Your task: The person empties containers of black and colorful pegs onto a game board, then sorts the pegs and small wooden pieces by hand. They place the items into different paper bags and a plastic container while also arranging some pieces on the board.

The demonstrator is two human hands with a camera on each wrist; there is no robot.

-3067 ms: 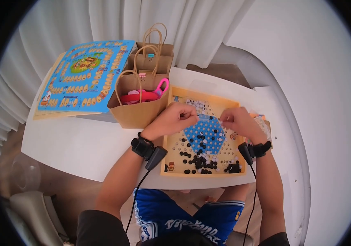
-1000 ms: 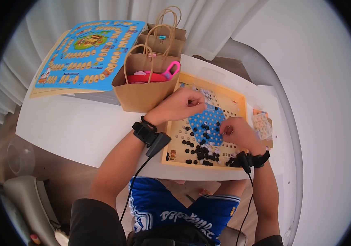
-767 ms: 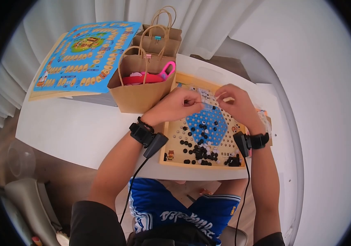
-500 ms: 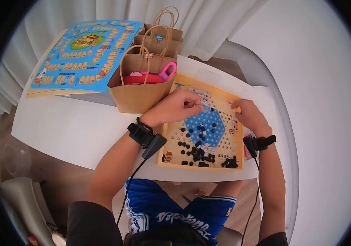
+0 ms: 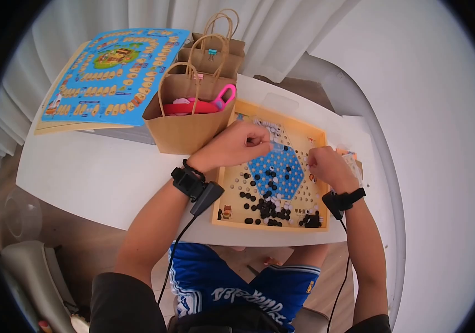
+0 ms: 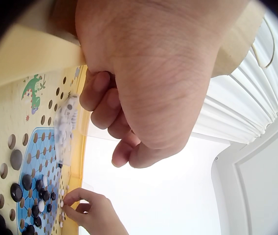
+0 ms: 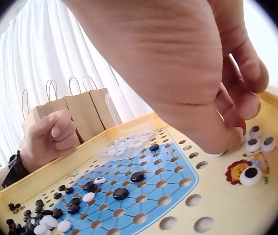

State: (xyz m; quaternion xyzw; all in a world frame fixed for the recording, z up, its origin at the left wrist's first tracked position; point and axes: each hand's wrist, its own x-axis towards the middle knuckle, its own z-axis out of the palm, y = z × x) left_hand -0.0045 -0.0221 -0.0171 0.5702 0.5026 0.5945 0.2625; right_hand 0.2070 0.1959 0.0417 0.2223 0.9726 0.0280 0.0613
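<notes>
My left hand (image 5: 247, 142) hovers over the far left of a wooden game tray (image 5: 216, 194). Its fingers are curled with thumb and index tips together, and nothing shows in it. Close by its fingertips sits clear plastic (image 7: 122, 152) with white pieces. My right hand (image 5: 329, 167) is low inside the tray's right side, thumb and index pinched at what seems a small white playing piece (image 6: 61, 203). Beside it lie white pieces with dark centres (image 7: 251, 176). Black pieces (image 7: 121, 194) and white ones are scattered on the blue hexagonal playing field (image 5: 290, 190).
Black and white pieces (image 5: 269, 210) are heaped at the tray's near side. Brown paper bags (image 5: 185, 134), one holding pink and red items, stand to the left near a blue game board (image 5: 110, 83). Small packets (image 5: 354, 166) lie beyond the tray's right rim.
My right hand reached up beside the left hand, swung right to the tray's edge, then came slightly left and down. The left hand has kept its pose over the tray.
</notes>
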